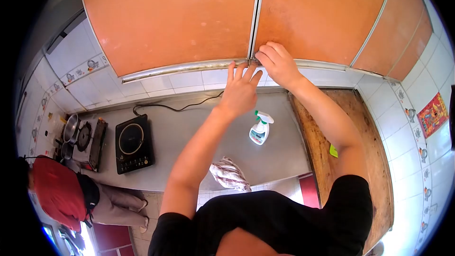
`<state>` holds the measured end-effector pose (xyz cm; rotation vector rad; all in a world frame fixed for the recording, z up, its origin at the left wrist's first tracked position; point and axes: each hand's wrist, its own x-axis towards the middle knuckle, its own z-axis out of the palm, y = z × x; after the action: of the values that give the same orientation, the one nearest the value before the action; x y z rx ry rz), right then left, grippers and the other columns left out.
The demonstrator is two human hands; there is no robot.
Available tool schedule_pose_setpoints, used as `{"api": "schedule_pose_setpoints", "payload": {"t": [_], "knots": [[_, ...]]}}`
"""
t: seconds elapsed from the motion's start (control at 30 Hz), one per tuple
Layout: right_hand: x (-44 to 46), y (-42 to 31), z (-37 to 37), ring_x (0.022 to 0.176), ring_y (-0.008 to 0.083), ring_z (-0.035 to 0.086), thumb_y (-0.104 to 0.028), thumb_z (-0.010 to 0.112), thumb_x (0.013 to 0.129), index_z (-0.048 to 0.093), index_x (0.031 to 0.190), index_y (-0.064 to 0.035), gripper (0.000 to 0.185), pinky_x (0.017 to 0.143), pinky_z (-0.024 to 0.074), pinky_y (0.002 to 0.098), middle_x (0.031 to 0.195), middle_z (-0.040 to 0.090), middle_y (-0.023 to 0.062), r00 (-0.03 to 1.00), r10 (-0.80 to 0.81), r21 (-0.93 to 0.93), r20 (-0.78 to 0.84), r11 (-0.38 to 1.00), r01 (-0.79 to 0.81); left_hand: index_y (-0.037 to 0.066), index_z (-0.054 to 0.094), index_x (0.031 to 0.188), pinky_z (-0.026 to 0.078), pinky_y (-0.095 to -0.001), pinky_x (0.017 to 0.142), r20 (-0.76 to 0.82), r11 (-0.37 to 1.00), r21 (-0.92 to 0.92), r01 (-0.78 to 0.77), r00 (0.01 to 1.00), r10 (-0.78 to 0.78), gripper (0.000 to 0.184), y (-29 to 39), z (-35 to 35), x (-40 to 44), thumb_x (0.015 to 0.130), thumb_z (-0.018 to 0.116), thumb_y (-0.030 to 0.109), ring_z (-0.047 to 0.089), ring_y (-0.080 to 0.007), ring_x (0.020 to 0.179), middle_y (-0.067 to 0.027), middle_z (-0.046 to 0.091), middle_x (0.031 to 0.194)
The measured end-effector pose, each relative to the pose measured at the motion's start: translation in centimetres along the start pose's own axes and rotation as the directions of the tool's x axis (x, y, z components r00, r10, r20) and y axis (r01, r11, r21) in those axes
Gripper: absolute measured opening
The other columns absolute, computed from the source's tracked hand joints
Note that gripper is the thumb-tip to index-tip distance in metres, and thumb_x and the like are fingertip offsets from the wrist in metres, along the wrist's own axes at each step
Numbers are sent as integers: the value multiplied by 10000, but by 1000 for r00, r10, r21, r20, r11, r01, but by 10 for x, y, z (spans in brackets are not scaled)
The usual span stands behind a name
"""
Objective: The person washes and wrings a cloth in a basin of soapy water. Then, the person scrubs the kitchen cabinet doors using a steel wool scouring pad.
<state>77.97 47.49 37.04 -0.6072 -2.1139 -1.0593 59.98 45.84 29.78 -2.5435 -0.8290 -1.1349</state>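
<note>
Both my hands are raised to the bottom edge of the orange cabinet doors (170, 19), where two doors meet. My right hand (278, 65) has its fingers bent together around something small and dark at the metal frame; I cannot make out what it is. My left hand (241, 90) is just beside it, fingers spread, with the fingertips against the metal rail (189, 68). Below my hands a white spray bottle with a green nozzle (259, 132) stands on the steel counter (199, 123). A striped cloth (229, 174) lies at the counter's front edge.
A black induction cooker (133, 143) with a cable is on the counter to the left, a gas stove (90, 144) beyond it. A person in red (59, 192) stands at far left. A wooden board (313, 128) with a green item (333, 150) lies right.
</note>
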Motion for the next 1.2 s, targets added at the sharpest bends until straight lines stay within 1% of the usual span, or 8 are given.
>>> {"api": "schedule_pose_setpoints", "payload": {"t": [0.13, 0.17, 0.3, 0.4, 0.53, 0.63, 0.73, 1.2], "knots": [[43, 36, -16, 960, 324, 599, -44, 659, 759, 663, 985, -29, 226, 826, 529, 407, 1011, 629, 120, 999, -41, -98, -36, 995, 37, 28, 574, 1286, 236, -616, 1132, 19, 1000, 5, 21, 1000, -21, 591, 4, -4, 2, 703, 666, 11, 409, -377, 1292, -149, 446, 1448], [59, 37, -27, 948, 330, 601, -50, 663, 754, 662, 986, -31, 233, 810, 533, 403, 1007, 628, 124, 988, 79, -95, -129, 991, -91, 28, 568, 1293, 235, -617, 1131, 17, 1000, -4, 30, 999, -30, 598, 7, -3, 3, 703, 666, 13, 410, -379, 1291, -149, 448, 1446], [3, -2, 5, 966, 291, 593, -88, 664, 714, 653, 985, -26, 279, 801, 513, 392, 997, 620, 96, 997, -53, -46, -59, 998, 50, 25, 552, 1309, 236, -619, 1124, 10, 1000, 11, 25, 1000, -25, 617, 6, -3, 4, 703, 668, 18, 415, -384, 1285, -156, 454, 1438], [2, 7, -3, 953, 296, 592, -80, 667, 714, 655, 975, -20, 267, 781, 513, 405, 995, 616, 97, 999, 34, -16, 34, 999, -34, 22, 552, 1308, 238, -619, 1120, 18, 1000, 16, 22, 1000, -23, 621, 8, -3, 2, 699, 669, 20, 419, -385, 1280, -161, 460, 1428], [17, 6, 0, 971, 326, 597, -36, 697, 716, 661, 949, -24, 236, 830, 519, 422, 1030, 621, 119, 985, 154, -32, -81, 987, -157, 22, 559, 1301, 236, -622, 1119, -5, 1000, -1, 18, 1000, -18, 619, 9, -4, 4, 692, 667, 19, 420, -384, 1274, -162, 469, 1409], [-22, -4, 2, 961, 326, 593, -27, 693, 715, 654, 940, -26, 228, 823, 514, 415, 1022, 614, 119, 999, 50, -1, 2, 999, -50, 21, 568, 1288, 231, -626, 1123, 2, 1000, -7, 3, 1000, -3, 604, 4, -2, 4, 691, 665, 21, 416, -383, 1272, -159, 470, 1406], [-22, 6, -14, 969, 305, 592, -51, 679, 682, 657, 927, -18, 248, 809, 517, 390, 980, 617, 103, 979, 201, -37, 43, 979, -199, 18, 591, 1268, 206, -632, 1133, 10, 1000, 12, 8, 1000, -8, 587, 3, -4, 2, 689, 679, 48, 417, -374, 1279, -160, 476, 1409], [-5, -11, 14, 983, 302, 606, -35, 659, 701, 665, 901, -25, 201, 840, 526, 407, 987, 629, 99, 992, 100, 4, -70, 995, -100, 52, 654, 1184, 211, -624, 1139, 32, 999, 28, 16, 999, -17, 483, 4, -1, 2, 701, 675, 46, 396, -374, 1295, -127, 459, 1434]]}}
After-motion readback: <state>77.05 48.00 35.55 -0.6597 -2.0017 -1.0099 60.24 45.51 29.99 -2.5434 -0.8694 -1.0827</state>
